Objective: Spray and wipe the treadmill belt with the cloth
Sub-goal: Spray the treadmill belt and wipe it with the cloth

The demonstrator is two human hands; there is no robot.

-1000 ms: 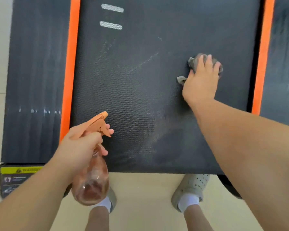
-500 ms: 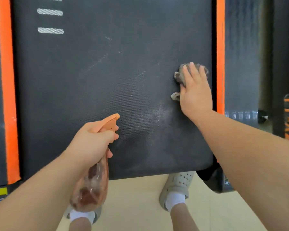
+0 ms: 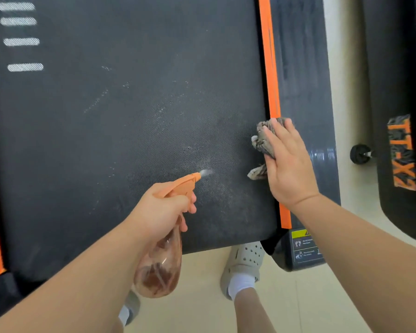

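Note:
The black treadmill belt fills most of the view, with pale droplet streaks across its near half. My left hand grips an orange-headed spray bottle with brownish liquid, its nozzle aimed at the belt's near right part, and a small puff of mist shows at the tip. My right hand lies flat with straight fingers on a grey crumpled cloth, pressing it at the belt's right edge, over the orange strip.
A black side rail runs right of the orange strip, with a warning label at its near end. Another black machine with orange lettering stands at far right. My feet in pale perforated clogs stand on the beige floor.
My right hand slid the cloth rightward and nearer, onto the belt's right edge. My left hand moved the bottle toward the belt's near right part, and spray now comes out. The view shifted right.

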